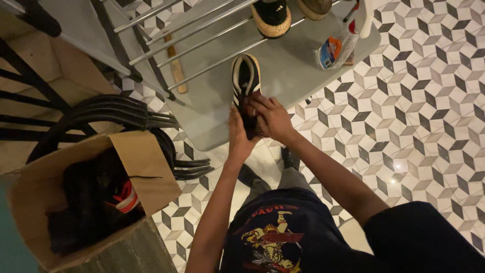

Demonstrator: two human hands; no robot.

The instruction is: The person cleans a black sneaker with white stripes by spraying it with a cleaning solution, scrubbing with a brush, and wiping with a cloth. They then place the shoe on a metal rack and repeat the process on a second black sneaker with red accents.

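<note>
A black sneaker (245,80) with white stripes and a pale sole is held up over a grey table (283,71), toe pointing away from me. My left hand (237,132) grips its heel end from below. My right hand (270,117) lies over the top of the shoe near the tongue, fingers curled on it. Both arms reach forward from my dark printed shirt.
A second black shoe (272,17) and a tan shoe (314,7) rest on metal rails at the table's far edge, beside a spray bottle (337,46). An open cardboard box (76,197) of dark items sits left, with black chairs (121,114) behind it. Patterned tile floor (414,116) spreads right.
</note>
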